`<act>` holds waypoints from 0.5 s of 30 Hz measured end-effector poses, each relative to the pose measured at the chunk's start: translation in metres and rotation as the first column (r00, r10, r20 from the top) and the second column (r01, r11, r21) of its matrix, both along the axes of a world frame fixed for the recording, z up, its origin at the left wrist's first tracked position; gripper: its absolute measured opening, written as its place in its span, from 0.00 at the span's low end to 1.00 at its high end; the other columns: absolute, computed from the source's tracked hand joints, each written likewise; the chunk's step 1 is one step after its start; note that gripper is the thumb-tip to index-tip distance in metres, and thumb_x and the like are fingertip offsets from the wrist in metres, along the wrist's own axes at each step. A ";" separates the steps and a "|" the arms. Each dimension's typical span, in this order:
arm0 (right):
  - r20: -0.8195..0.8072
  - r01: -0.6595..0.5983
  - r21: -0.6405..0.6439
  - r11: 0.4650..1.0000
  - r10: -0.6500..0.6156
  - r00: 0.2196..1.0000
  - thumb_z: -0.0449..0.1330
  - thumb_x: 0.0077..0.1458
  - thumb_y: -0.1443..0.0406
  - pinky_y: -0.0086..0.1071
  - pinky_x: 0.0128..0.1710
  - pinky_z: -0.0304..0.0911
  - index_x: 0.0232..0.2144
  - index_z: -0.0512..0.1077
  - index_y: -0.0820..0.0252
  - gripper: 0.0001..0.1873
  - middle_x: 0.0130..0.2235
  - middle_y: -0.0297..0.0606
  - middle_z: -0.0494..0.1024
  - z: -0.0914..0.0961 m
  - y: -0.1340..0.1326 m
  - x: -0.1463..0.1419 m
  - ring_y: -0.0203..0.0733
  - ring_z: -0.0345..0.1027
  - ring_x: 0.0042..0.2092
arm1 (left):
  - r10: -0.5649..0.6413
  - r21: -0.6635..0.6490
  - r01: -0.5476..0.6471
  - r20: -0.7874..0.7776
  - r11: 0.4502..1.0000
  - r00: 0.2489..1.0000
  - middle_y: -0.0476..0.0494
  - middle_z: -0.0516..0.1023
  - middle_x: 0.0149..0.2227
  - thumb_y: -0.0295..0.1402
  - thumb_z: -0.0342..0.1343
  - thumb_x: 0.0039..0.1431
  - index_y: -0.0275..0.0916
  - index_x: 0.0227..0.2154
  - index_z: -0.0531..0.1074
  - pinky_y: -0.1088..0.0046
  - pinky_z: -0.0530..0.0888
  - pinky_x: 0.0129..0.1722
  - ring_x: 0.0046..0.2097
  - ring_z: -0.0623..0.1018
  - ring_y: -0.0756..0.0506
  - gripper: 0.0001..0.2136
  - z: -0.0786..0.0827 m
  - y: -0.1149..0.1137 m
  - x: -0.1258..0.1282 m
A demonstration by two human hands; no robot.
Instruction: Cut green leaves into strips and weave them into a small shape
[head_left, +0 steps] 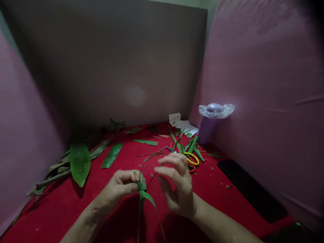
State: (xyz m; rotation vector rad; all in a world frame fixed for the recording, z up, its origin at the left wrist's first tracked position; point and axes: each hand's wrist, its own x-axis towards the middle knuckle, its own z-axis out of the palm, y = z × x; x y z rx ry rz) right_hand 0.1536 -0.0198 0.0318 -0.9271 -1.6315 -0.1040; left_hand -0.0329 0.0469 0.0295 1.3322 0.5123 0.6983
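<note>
My left hand (123, 185) pinches a folded green leaf strip (143, 193) between thumb and fingers, above the red cloth. Long thin ends hang from the folded leaf toward the front edge of the view. To the right of it, my right hand (178, 184) is raised with its fingers bent and apart. I see nothing held in it, and it does not touch the folded leaf. Behind the right hand lies a pair of scissors (191, 158) with yellow and red handles, partly hidden by the fingers.
Red cloth (118, 219) covers the surface. Green leaf pieces (112, 156) and a broad leaf (80, 164) lie left, beside dried leaves (57, 170). Leaf scraps (192, 145), white paper (186, 126) and a purple bottle (206, 130) are at the back right. A black phone-like slab (253, 190) lies right.
</note>
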 end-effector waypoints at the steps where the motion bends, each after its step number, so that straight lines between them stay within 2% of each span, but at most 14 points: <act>1: 0.025 -0.033 0.016 0.999 0.033 0.999 0.54 0.48 0.72 0.46 0.44 0.55 0.37 0.70 0.56 0.13 0.38 0.39 0.71 0.001 -0.003 0.001 0.46 0.62 0.42 | 0.013 0.000 -0.013 0.003 1.000 1.000 0.50 0.67 0.23 0.32 0.62 0.47 0.35 0.18 0.70 0.75 0.63 0.30 0.28 0.64 0.51 0.08 0.001 0.000 0.000; 6: 0.094 -0.128 -0.046 0.991 0.132 0.987 0.54 0.47 0.72 0.45 0.40 0.55 0.36 0.70 0.58 0.12 0.34 0.39 0.71 0.000 -0.007 0.003 0.45 0.62 0.38 | 0.071 0.013 -0.071 0.007 0.997 0.997 0.50 0.67 0.23 0.30 0.62 0.47 0.36 0.18 0.71 0.75 0.63 0.30 0.28 0.65 0.51 0.08 0.002 0.002 -0.001; 12: 0.111 -0.148 -0.031 0.988 0.151 0.982 0.53 0.46 0.73 0.45 0.40 0.55 0.38 0.70 0.59 0.14 0.33 0.39 0.73 -0.001 -0.006 0.000 0.45 0.62 0.37 | 0.077 0.049 -0.078 0.024 0.996 0.997 0.49 0.68 0.23 0.30 0.62 0.47 0.36 0.17 0.72 0.74 0.64 0.31 0.28 0.66 0.50 0.07 0.003 0.004 -0.002; 15: 0.145 -0.150 -0.047 0.988 0.155 0.977 0.55 0.48 0.69 0.46 0.40 0.54 0.39 0.70 0.60 0.13 0.33 0.41 0.73 -0.001 -0.007 -0.002 0.46 0.63 0.37 | 0.080 0.073 -0.080 0.003 0.994 0.997 0.49 0.70 0.23 0.28 0.61 0.47 0.36 0.18 0.73 0.73 0.65 0.31 0.29 0.67 0.50 0.07 0.004 0.003 0.000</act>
